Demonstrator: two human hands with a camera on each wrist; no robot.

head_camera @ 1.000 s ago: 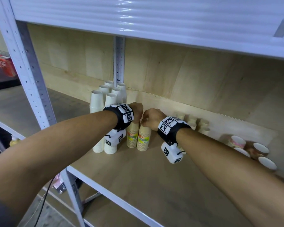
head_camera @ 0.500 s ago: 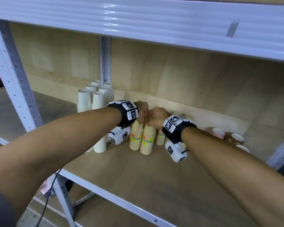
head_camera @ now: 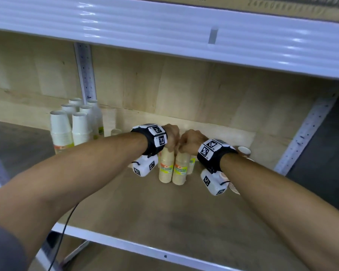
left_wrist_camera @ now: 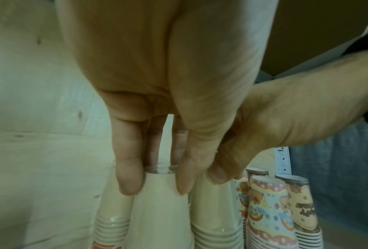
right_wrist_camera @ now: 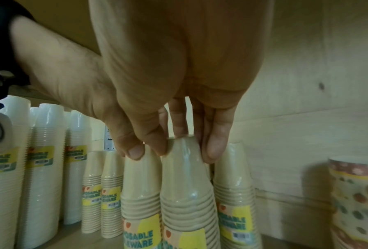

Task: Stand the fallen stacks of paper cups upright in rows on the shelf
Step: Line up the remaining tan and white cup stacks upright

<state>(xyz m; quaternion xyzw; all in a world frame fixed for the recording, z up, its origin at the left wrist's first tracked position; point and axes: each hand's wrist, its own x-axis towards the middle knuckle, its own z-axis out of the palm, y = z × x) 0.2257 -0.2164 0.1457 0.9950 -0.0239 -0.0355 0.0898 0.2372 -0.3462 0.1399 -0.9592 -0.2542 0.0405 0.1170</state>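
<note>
Head view: centre frame, two beige paper-cup stacks (head_camera: pixel 173 169) stand upright on the shelf (head_camera: pixel 164 208). Left hand (head_camera: pixel 171 136) and right hand (head_camera: pixel 191 141) each pinch one top. Judged light, crushable, topple-prone; hold top cup sidewalls gently.

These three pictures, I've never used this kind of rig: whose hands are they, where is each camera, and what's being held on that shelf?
No machine here: a person works bare-handed. The wide picture comes from a camera on their head; the two close ones come from cameras strapped under each wrist, looking along the fingers.

On the wooden shelf stand tall white cup stacks at the left and shorter tan stacks in the middle. Patterned cups sit at the right.

The left hand pinches the top of one tan cup stack; the right hand pinches the top of the neighbouring tan stack. Both stacks stand upright, side by side.
</note>
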